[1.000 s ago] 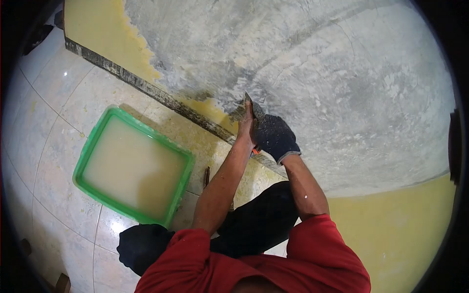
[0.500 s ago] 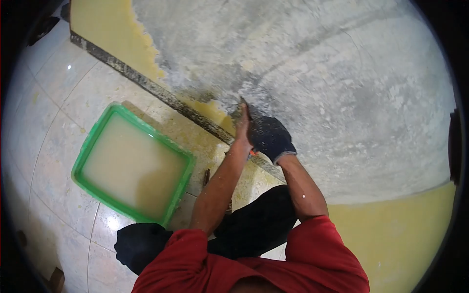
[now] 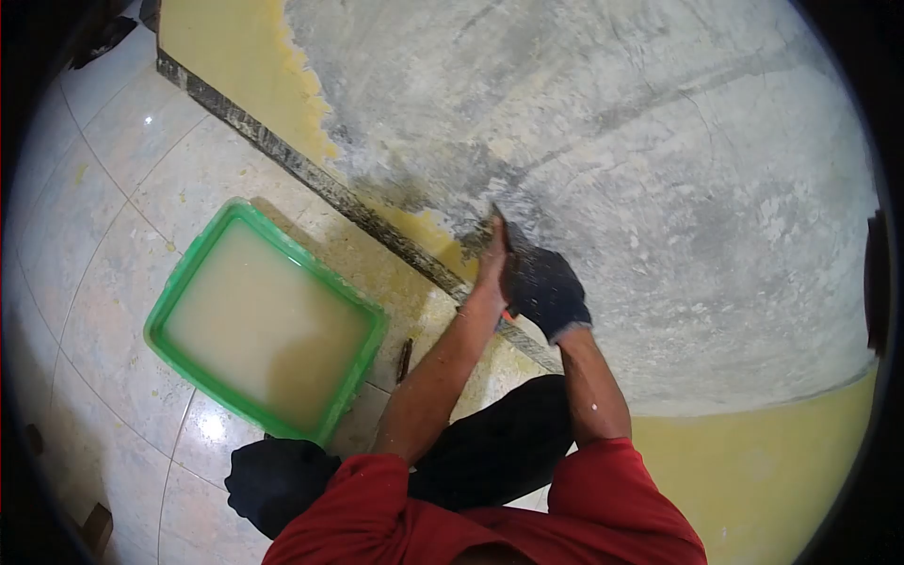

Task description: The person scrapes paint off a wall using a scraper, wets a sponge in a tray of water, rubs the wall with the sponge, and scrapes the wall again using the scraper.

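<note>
Both hands are together against the lower part of the wall (image 3: 678,235), where yellow paint gives way to bare grey plaster. My right hand (image 3: 548,290), in a dark knit glove, is closed around a scraper, whose dark blade (image 3: 498,213) points up past the fingers. A bit of orange, seemingly its handle end, shows below the glove. My bare left hand (image 3: 491,259) presses along the blade from the left side; its fingertips are partly hidden. A patch of yellow paint (image 3: 424,229) borders the scraped plaster just left of the hands.
A green basin (image 3: 243,407) of cloudy water stands on the tiled floor (image 3: 104,273) at left. Near its right corner lies a thin dark tool (image 3: 405,360). A dark, speckled skirting strip (image 3: 311,172) runs along the wall's foot. Paint flakes dot the tiles.
The whole view has shifted slightly, so the hands and wall sit lower and further right. Both hands keep the same hold on the scraper against the wall.
</note>
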`<state>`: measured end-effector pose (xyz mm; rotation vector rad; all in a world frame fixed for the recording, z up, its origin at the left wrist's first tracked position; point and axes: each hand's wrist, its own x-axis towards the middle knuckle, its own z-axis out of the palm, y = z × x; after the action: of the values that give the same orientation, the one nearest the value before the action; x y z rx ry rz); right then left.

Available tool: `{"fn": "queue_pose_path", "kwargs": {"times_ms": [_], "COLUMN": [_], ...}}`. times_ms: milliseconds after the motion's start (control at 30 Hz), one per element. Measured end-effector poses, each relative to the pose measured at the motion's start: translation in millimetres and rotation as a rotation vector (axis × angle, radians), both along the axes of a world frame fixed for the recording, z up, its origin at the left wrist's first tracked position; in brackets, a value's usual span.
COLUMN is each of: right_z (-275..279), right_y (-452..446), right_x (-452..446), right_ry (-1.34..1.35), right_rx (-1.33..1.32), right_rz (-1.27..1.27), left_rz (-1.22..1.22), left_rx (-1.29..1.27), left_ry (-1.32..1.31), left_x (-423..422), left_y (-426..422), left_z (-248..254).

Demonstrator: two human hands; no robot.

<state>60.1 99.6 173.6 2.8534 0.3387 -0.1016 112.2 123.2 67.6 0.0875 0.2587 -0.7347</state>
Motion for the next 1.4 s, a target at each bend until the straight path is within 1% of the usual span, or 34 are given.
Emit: {"fn": "queue_pose_path", "kwargs": {"times_ms": [33, 100, 133, 167, 233, 300, 333, 367, 400, 433, 500, 533, 567, 600, 633, 667, 700, 767, 800, 833, 867, 900, 967, 1000, 1033, 1067, 1100, 1133, 1167, 1233, 1267, 1300, 1367, 1400], "right_z": [0.1, -1.1, 4.0, 9.6, 10.9, -3.3, -12.3, -9.6, 0.9, 10.3, 9.8, -0.9, -5.5, 2.6, 12.7, 21.0, 27.3, 20.7, 7.3, 3.8, 1.7, 6.9, 24.1, 23.3, 22.4, 3.0, -1.0, 0.7, 3.2, 9.7, 10.2, 10.6, 1.2, 5.2], "right_y": [-5.3, -4.5, -2.1, 4.8, 19.6, -1.3, -2.3, -5.7, 0.4, 10.3, 19.3, 4.9, -9.7, -11.6, -5.5, 5.0, 15.6, 23.1, 8.0, 4.4, 5.0, 5.0, 8.1, 15.3, 22.2, 2.8, -3.2, -9.5, -11.9, -0.1, 7.9, 15.6, -0.4, -2.7], "right_x": [-5.2, -5.9, -9.3, -8.0, 8.6, 0.0, 2.3, -1.9, -4.1, -2.8, 7.5, 3.5, -5.0, -10.1, -9.2, -6.7, -1.4, 5.4, -0.5, -4.4, -4.7, -7.6, -2.6, 1.9, 7.2, 3.5, -0.2, -6.4, -7.9, 0.8, 6.2, 12.1, 1.1, -4.1], "right_ry": [-0.097, -0.068, -0.034, 0.004, 0.115, -0.082, -0.172, -0.17, -0.06, 0.053, 0.106, -0.021, -0.15, -0.154, -0.043, 0.078, 0.199, 0.144, 0.011, -0.124, -0.178, -0.171, 0.102, 0.125, 0.131, -0.01, -0.157, -0.162, -0.081, 0.09, 0.107, 0.109, -0.067, -0.072], "right_rx": [-0.043, -0.071, -0.047, -0.024, 0.105, 0.05, 0.078, 0.078, 0.005, -0.068, 0.046, 0.04, 0.029, 0.02, -0.035, -0.081, -0.131, 0.044, 0.019, -0.011, 0.005, 0.014, -0.03, 0.027, 0.079, 0.111, 0.137, 0.135, 0.058, -0.098, -0.025, 0.048, 0.069, 0.059], "right_rz": [0.215, 0.171, 0.164, 0.166, -0.259, 0.182, 0.175, 0.17, 0.152, 0.143, -0.188, 0.078, 0.334, 0.319, 0.222, 0.135, 0.056, -0.248, -0.042, 0.167, 0.13, 0.13, 0.059, -0.122, -0.302, -0.062, 0.176, 0.164, 0.154, 0.166, 0.007, -0.151, 0.144, 0.125], "left_rz": [-0.014, -0.006, -0.017, -0.003, -0.028, -0.056, -0.021, 0.031, -0.008, 0.006, -0.132, 0.02, -0.008, 0.019, 0.064, 0.048, 0.068, -0.035, -0.059, -0.056, -0.045, -0.044, -0.038, -0.013, -0.01, 0.039, 0.084, -0.047, -0.04, -0.006, 0.013, 0.021, 0.011, 0.09], "left_rx": [-0.008, -0.282, -0.142, -0.135, 0.171, 0.167, -0.021, -0.205, -0.102, -0.096, 0.301, -0.018, -0.029, -0.139, -0.238, -0.045, -0.035, 0.302, 0.297, 0.084, -0.123, -0.115, 0.162, 0.136, 0.132, 0.007, -0.119, -0.134, -0.128, 0.064, 0.173, 0.168, -0.05, -0.278], "left_ry": [-0.001, -0.06, -0.083, -0.077, 0.012, -0.002, -0.045, -0.087, -0.097, -0.09, 0.106, -0.012, -0.016, -0.08, -0.142, -0.062, -0.054, -0.003, -0.013, -0.052, -0.076, -0.069, 0.009, -0.02, -0.021, -0.028, -0.038, -0.027, -0.028, -0.004, 0.039, 0.043, -0.042, -0.112], "left_x": [-2.9, -4.3, -0.5, 0.7, 1.1, -3.4, -5.1, -4.3, -2.8, -3.1, 0.2, -0.4, -4.7, -6.0, -3.3, -4.1, -1.3, -0.3, -3.1, -1.1, -2.5, -6.5, -5.0, 2.5, 4.3, 2.3, 2.3, 3.1, 2.1, -0.3, -2.4, 3.3, 0.6, -1.7], "left_y": [9.5, 32.3, 23.2, 12.0, 20.4, 30.6, 30.6, 31.5, 20.1, 23.0, 24.0, 18.5, 7.3, 8.7, 13.2, 10.4, 14.2, 13.6, 16.3, 24.4, 30.2, 27.9, 18.2, -2.6, 3.4, 10.4, 18.9, 31.0, 28.8, 24.2, 21.0, 22.3, 16.7, 15.7], "left_z": [6.0, 14.0, 3.3, -4.5, 17.9, 20.5, 16.2, 12.0, -1.9, 5.1, 22.7, 9.5, 1.4, 3.0, 1.9, 8.3, 9.9, 19.5, 22.5, 20.7, 18.5, 19.0, 25.4, 5.5, 8.1, 7.7, 8.6, 8.9, 8.1, 14.2, 23.7, 18.7, 3.5, 2.1]}}
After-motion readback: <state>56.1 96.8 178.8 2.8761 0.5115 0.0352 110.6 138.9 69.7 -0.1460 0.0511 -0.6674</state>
